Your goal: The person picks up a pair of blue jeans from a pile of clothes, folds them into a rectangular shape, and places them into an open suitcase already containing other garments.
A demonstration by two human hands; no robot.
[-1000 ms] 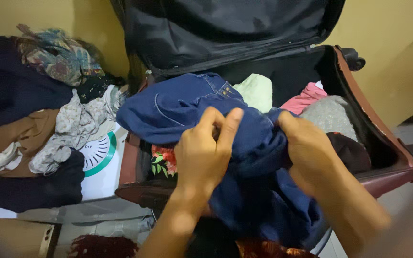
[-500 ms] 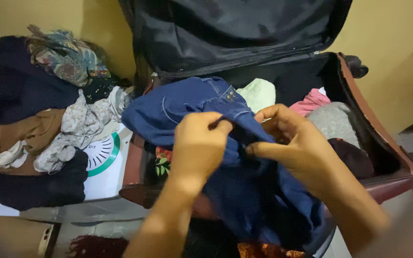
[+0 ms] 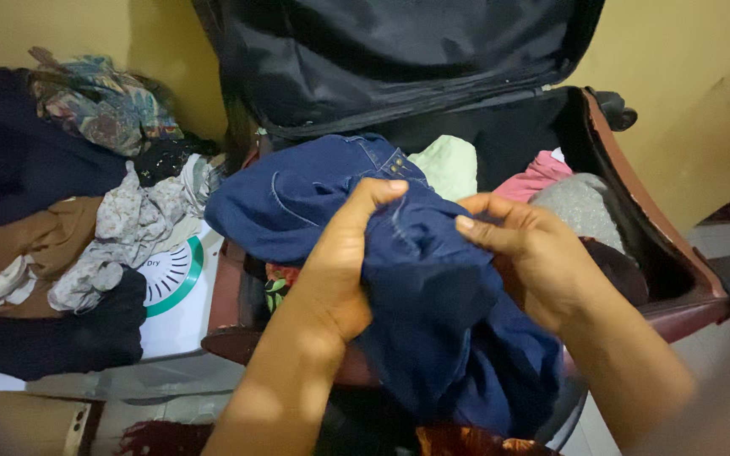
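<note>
Grip, both my hands: left hand (image 3: 344,262) and right hand (image 3: 542,253) clenched on blue jeans (image 3: 433,304), over open suitcase (image 3: 678,253).

- Two bare forearms enter the head view from the lower edge; no sleeve, cuff or fabric covers either arm as far as the frame shows.
- Left hand (image 3: 344,253): no glove, no ring and no wristband visible; the wrist is uncovered. The thumbnail is short and unpainted.
- Right hand (image 3: 542,253): no glove and no wristwatch visible; the wrist is uncovered. The nail on the nearest fingertip (image 3: 465,224) is short, rounded and unpainted.
- The lower part of the right forearm is blurred at the frame edge; detail there cannot be made out.
</note>
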